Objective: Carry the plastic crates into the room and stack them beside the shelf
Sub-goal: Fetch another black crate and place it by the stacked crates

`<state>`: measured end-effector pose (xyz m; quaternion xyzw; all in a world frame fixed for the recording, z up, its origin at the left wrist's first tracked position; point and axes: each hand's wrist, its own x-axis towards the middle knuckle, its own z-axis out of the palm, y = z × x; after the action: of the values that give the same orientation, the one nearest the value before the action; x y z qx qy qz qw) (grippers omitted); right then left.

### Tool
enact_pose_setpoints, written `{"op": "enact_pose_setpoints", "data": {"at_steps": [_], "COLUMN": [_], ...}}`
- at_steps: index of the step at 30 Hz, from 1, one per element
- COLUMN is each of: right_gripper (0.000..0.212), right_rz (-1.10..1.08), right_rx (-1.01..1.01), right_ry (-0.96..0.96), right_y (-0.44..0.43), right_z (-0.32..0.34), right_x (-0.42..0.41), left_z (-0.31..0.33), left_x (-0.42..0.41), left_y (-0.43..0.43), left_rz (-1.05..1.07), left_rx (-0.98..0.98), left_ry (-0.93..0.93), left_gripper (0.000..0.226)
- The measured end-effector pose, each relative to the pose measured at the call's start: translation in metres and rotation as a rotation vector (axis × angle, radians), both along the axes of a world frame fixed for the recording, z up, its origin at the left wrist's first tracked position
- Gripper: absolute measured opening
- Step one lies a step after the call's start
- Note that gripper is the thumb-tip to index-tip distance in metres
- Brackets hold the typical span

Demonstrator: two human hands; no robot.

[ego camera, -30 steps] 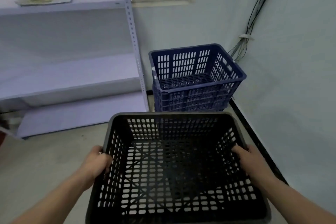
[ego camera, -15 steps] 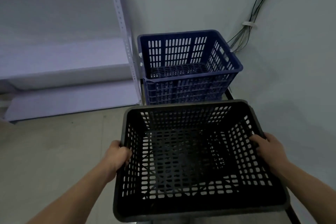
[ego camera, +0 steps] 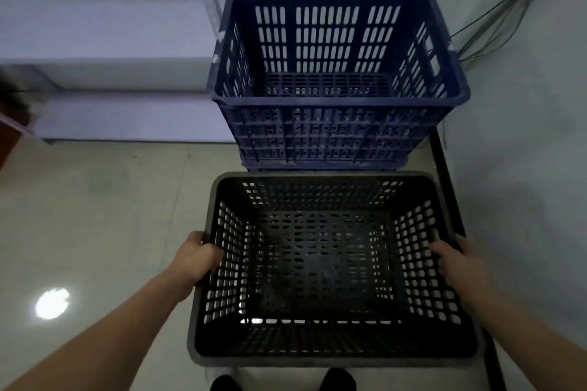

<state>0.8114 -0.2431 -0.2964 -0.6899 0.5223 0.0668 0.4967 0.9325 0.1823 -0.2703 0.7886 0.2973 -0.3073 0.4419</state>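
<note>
A pale tiled floor (ego camera: 95, 216) runs up to a light wall (ego camera: 524, 168), with a white shelf (ego camera: 111, 73) at the far left and a bundle of cables (ego camera: 495, 22) hanging down the wall at the far right. Just right of the shelf's upright, in the far corner, stand the blue crates (ego camera: 333, 136), one seated on another, open side up. On the near side of them I hold the black crate (ego camera: 317, 174), level and open side up, its far rim close to the blue stack. My left hand (ego camera: 198, 259) grips its left rim, fingers hooked over the edge and in against the wall. My right hand (ego camera: 457, 263) grips the right rim the same way, fingers down inside. Whether the base touches the floor I cannot tell. My shoes (ego camera: 340, 379) show under the near rim, and a bright glare spot (ego camera: 52, 303) lies on the tiles at the near left.
</note>
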Motion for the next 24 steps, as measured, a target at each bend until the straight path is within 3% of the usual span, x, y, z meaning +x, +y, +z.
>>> {"op": "enact_pose_setpoints", "data": {"at_steps": [4, 9, 12, 14, 21, 24], "right_gripper": [0.067, 0.063, 0.035, 0.030, 0.067, 0.072], "right_rz": [0.028, 0.026, 0.044, 0.069, 0.101, 0.104], "right_rx": [0.007, 0.020, 0.043, 0.055, 0.013, 0.013], "right_ry": [-0.001, -0.022, -0.012, 0.002, -0.033, -0.031], "right_y": [-0.015, -0.028, -0.026, -0.026, -0.023, -0.022], "right_z": [-0.015, -0.047, -0.061, -0.073, -0.089, -0.086], "right_x": [0.018, 0.030, 0.030, 0.026, 0.022, 0.020], "left_z": [-0.018, -0.042, -0.054, -0.064, -0.079, -0.080], "left_x": [0.004, 0.015, 0.018, 0.017, 0.014, 0.013], "left_y": [-0.018, -0.027, -0.030, -0.029, -0.023, -0.021], "left_rz": [0.036, 0.040, 0.027, 0.009, -0.054, -0.077], "left_rx": [0.002, -0.011, -0.027, -0.031, -0.030, -0.010], "left_ry": [0.007, 0.017, 0.033, 0.038, 0.039, 0.027], "left_gripper": [0.069, 0.072, 0.072, 0.069, 0.068, 0.065]}}
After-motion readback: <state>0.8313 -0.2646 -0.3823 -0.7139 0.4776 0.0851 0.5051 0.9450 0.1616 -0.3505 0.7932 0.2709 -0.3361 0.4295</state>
